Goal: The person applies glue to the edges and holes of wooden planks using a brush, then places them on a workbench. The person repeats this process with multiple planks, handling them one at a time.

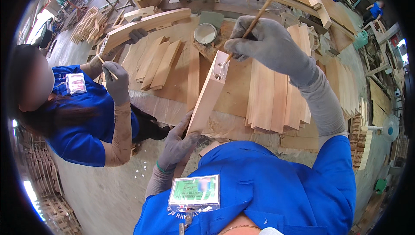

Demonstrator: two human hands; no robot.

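Note:
My left hand [179, 141], in a grey glove, is closed around the lower part of a pale wooden rail [208, 97], which tilts up and away from me. The rail's far end face has drilled holes with some whitish stuff around them. Above that end, my gloved right hand [263, 40] pinches a thin wooden stick [260, 13]. The stick's lower tip touches the holes or sits right beside them. A round pot of whitish paste [205, 33] stands on the table just beyond the rail's end.
Wooden boards lie on the table [235, 96] in a left stack [160, 62] and a right stack [276, 101]. On my left a co-worker in blue [86, 118] holds a curved wooden piece [147, 25] and a small stick. A fan [390, 127] stands far right.

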